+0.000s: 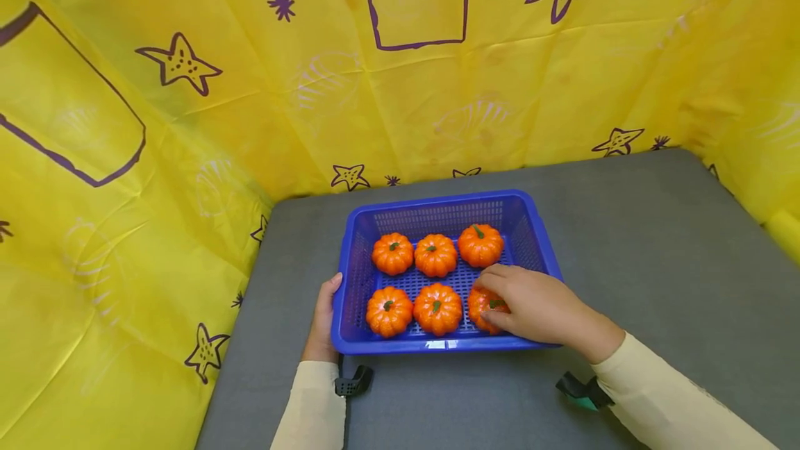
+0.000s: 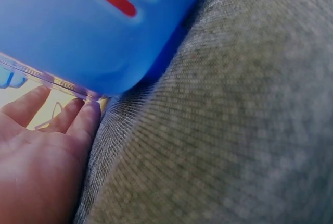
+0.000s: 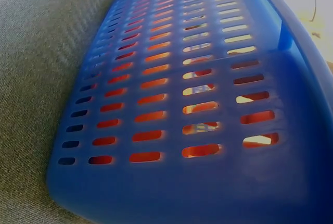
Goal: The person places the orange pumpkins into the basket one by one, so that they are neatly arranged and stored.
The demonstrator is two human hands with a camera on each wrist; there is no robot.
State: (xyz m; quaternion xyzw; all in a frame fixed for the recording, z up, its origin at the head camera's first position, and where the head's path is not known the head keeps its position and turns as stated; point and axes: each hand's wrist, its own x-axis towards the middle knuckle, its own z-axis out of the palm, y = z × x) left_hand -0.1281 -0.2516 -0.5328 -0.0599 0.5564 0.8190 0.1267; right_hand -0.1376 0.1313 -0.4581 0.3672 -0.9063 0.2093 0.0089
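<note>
A blue plastic basket (image 1: 446,346) with slotted walls holds several small orange pumpkins with green stems, in two rows. At its left side my left hand (image 1: 323,321) holds the rim; in the left wrist view, the fingers (image 2: 86,117) reach up to the rim's edge. My right hand (image 1: 534,304) reaches over the front right corner and grips the front-row right pumpkin (image 1: 480,307), thumb on the near side and fingers over the top. Beside that one sits the front middle pumpkin (image 1: 437,309). In the right wrist view, the basket wall (image 3: 156,182) hides the hand.
The basket stands on a grey cloth-covered table (image 1: 637,242). A yellow patterned cloth (image 1: 400,103) hangs behind and to the left. Back-row pumpkins (image 1: 435,255) line the far wall of the basket. Black straps (image 1: 354,382) sit at both wrists.
</note>
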